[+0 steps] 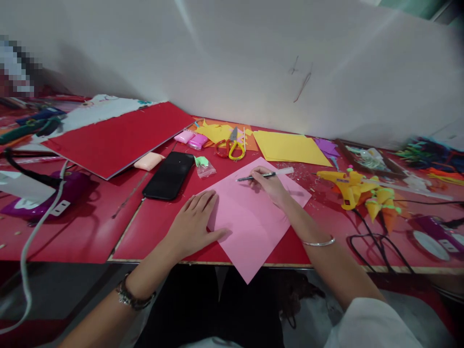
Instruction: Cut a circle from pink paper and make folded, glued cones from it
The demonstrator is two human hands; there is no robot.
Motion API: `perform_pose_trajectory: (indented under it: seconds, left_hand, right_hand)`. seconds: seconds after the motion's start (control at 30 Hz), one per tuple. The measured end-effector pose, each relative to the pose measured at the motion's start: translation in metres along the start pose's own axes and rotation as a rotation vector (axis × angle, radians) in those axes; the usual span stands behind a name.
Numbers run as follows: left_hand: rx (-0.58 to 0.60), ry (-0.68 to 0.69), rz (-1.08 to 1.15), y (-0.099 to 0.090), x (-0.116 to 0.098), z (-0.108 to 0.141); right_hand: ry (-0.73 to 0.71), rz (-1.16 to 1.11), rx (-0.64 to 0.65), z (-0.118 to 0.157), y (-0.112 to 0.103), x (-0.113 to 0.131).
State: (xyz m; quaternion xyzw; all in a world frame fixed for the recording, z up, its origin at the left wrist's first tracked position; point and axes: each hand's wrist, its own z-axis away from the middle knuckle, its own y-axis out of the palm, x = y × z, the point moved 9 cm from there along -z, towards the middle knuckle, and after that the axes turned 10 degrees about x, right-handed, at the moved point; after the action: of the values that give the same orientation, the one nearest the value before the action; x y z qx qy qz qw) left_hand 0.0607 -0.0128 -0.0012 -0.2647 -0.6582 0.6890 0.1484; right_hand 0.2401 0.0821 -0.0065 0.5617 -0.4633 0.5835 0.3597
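Note:
A pink paper sheet lies turned cornerwise on the red table, one corner hanging past the front edge. My left hand rests flat with fingers spread at the sheet's left side, the thumb on the paper. Over the upper part of the sheet, my right hand holds a dark pen in closed fingers. The pen lies at a low slant, its tip pointing left; whether it touches the paper I cannot tell. No marks can be made out on the sheet.
Left of the sheet are a black phone and a red board. Scissors and yellow paper lie behind it. On the right stands a yellow glue gun with black cable near the front edge.

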Motion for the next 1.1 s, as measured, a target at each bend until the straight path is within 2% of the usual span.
perform_pose_trajectory:
  seconds: [0.07,0.17,0.37,0.57,0.67,0.77,0.83,0.97,1.1]
  left_hand:
    - [0.000,-0.001,-0.004,0.000,0.000,0.000]
    - [0.007,-0.002,-0.006,0.001,0.000,0.000]
    - [0.002,0.001,-0.001,0.000,0.000,0.000]
    - [0.014,-0.009,-0.003,0.002,0.002,0.000]
    - [0.025,-0.009,-0.003,0.002,0.002,0.000]
    - [0.019,-0.006,0.003,0.001,0.002,0.000]
    - [0.009,-0.004,0.009,0.000,0.002,0.000]
    - [0.010,-0.009,0.009,0.000,0.002,0.000]
    - [0.034,-0.015,0.003,0.001,0.002,-0.001]
  right_hand:
    - [0.005,0.011,-0.094,0.000,-0.005,-0.003]
    - [0.009,0.037,-0.163,0.002,-0.005,-0.004]
    - [-0.048,0.092,-0.132,0.006,0.003,0.006]
    - [-0.050,0.103,0.033,0.007,0.021,0.012]
    - [-0.006,0.045,0.197,0.010,0.031,0.013]
    - [0.113,0.049,0.411,0.017,0.038,0.007]
    - [0.156,0.056,0.466,0.020,0.034,0.004]
    - [0.047,-0.051,0.287,0.012,0.016,0.006]
    - [-0.056,-0.068,0.158,0.007,0.015,0.009]
